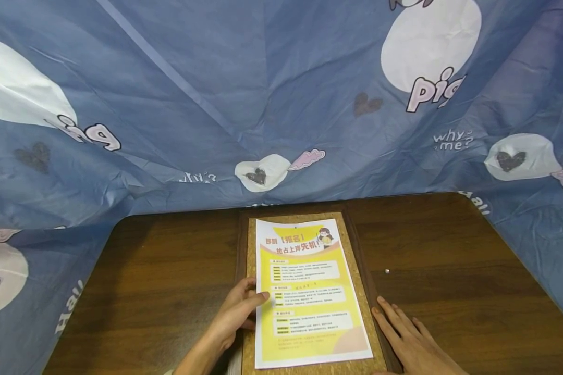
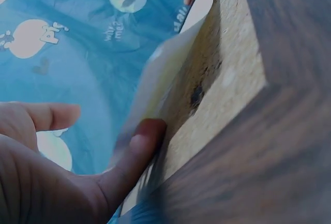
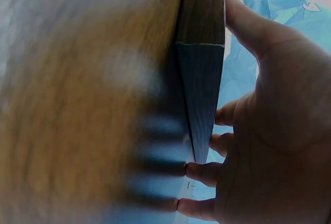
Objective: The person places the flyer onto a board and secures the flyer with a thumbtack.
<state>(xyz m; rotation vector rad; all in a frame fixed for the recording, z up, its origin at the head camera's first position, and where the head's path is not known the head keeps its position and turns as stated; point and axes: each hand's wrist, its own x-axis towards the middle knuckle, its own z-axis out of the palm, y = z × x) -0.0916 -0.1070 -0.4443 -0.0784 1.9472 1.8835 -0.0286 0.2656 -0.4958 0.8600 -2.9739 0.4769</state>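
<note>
A yellow printed sheet of paper lies over a cork board with a dark wooden frame. My left hand is at the board's left side, its thumb tip overlapping the sheet's left edge in the head view. From the left wrist, one finger reaches the board's edge and the paper bows up off the cork. Beside the frame's right edge, my right hand has its fingers spread with the fingertips on the table. Its thumb is against the frame.
The board lies on a dark brown wooden table. A tiny whitish object sits on the table right of the frame. Behind the table hangs a blue printed cloth. A small dark dot shows near the sheet's top.
</note>
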